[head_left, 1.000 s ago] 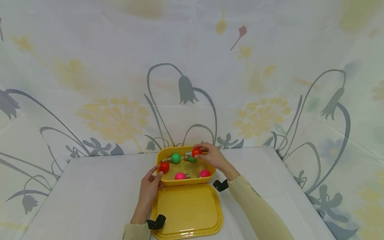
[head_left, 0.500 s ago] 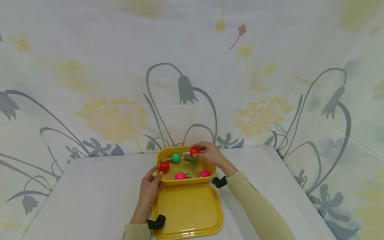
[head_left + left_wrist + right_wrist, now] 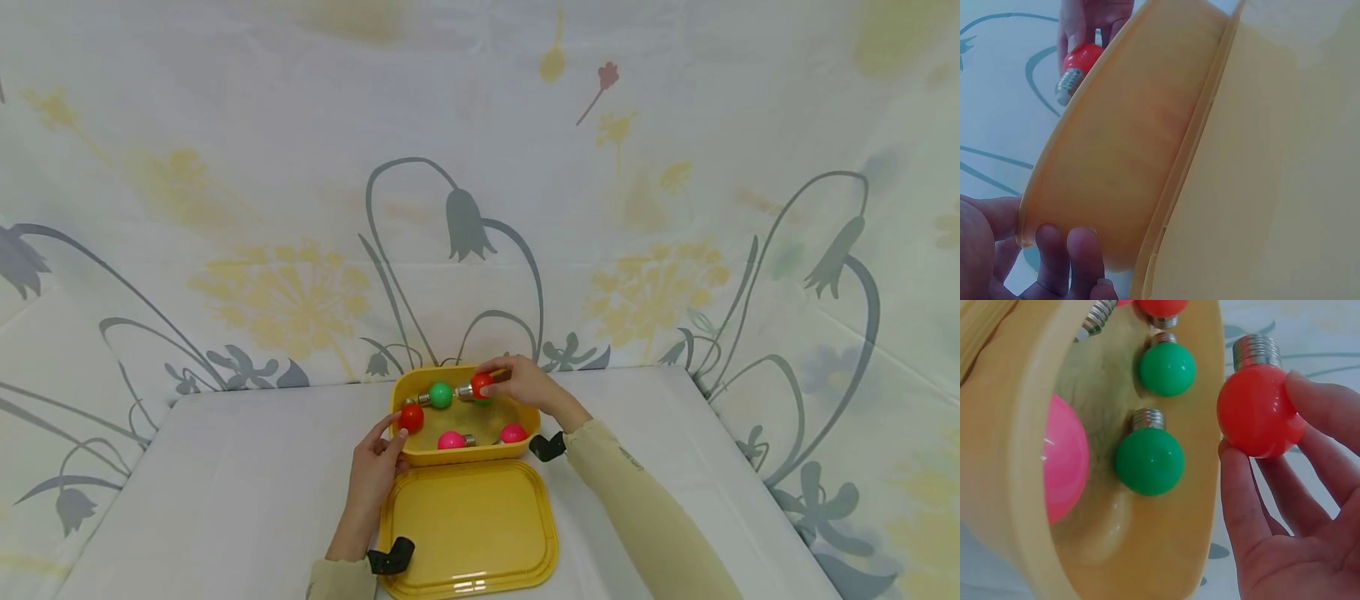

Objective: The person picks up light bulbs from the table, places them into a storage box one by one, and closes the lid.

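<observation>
My right hand (image 3: 531, 387) holds a red light bulb (image 3: 1260, 412) between thumb and fingers, over the back rim of a yellow plastic box (image 3: 467, 457). Its metal screw base points left in the head view. At the box's front left corner, my left hand (image 3: 372, 471) grips the wall, thumb over the rim and fingers against the outside. Inside lie another red bulb (image 3: 411, 417), a green bulb (image 3: 440, 395), a second green bulb (image 3: 1149, 461) partly hidden in the head view, and two pink bulbs, one front centre (image 3: 450, 440) and one front right (image 3: 513, 433).
A flat yellow lid (image 3: 468, 529) lies in front of the box. Both stand on a white-covered table (image 3: 247, 492). A flower-printed cloth (image 3: 480, 125) hangs close behind the box.
My right hand has moved slightly left and lower with the red bulb. My left hand and the other bulbs have stayed put.
</observation>
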The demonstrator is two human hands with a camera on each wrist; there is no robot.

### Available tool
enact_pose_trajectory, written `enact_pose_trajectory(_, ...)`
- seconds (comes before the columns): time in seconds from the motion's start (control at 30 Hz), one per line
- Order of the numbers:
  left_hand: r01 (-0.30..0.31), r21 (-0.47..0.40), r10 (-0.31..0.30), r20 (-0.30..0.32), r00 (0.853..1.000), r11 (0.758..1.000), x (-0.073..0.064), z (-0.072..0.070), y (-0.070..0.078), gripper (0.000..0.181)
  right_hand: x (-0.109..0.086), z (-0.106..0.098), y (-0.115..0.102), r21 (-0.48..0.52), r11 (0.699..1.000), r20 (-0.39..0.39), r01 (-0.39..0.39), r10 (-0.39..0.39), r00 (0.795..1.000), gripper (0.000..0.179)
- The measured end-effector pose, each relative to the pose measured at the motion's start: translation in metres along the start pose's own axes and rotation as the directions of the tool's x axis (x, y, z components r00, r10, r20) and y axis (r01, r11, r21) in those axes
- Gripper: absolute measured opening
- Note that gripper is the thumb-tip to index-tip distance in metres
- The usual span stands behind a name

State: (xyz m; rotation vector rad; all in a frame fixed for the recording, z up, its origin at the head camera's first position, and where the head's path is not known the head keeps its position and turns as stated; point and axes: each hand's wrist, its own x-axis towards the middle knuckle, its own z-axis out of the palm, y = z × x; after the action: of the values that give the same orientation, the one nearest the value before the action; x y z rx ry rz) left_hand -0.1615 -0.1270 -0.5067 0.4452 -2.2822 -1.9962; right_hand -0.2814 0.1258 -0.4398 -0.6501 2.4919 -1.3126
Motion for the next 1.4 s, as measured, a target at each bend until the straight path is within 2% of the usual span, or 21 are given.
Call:
enact_pose_trajectory(0.3,-0.015,-0.029,0.014,-0.019,1.000,0.999,0.001,-0.001,-0.002,0.042,0.005,-0.001,-0.005,-0.046,0.999,0.028,-0.009,0.010,1.000,0.030)
enact_pose_trajectory(0.57,-0.013,-0.024,0.013,-0.012,1.000,1.000,0.001,0.000,-0.001,0.042,0.013,-0.001,0.005,0.007,1.000,0.097,-0.030,0.029,0.995,0.033)
enact_pose_trajectory(0.87,-0.023,-0.032,0.023,-0.005,1.000,0.999,-0.003,0.001,0.000,0.045,0.015,0.001,0.025,0.146,0.985,0.245,-0.091,0.053,0.968,0.039)
enact_pose_trajectory(1.23,-0.016,-0.024,0.016,-0.014,1.000,1.000,0.001,0.001,-0.002,0.042,0.017,-0.005,0.025,0.187,0.972,0.311,-0.142,0.079,0.947,0.040)
enact_pose_trajectory(1.4,-0.008,-0.029,0.008,-0.010,1.000,1.000,0.001,0.001,-0.003,0.042,0.020,-0.003,0.025,0.214,0.958,0.341,-0.193,0.111,0.933,0.036)
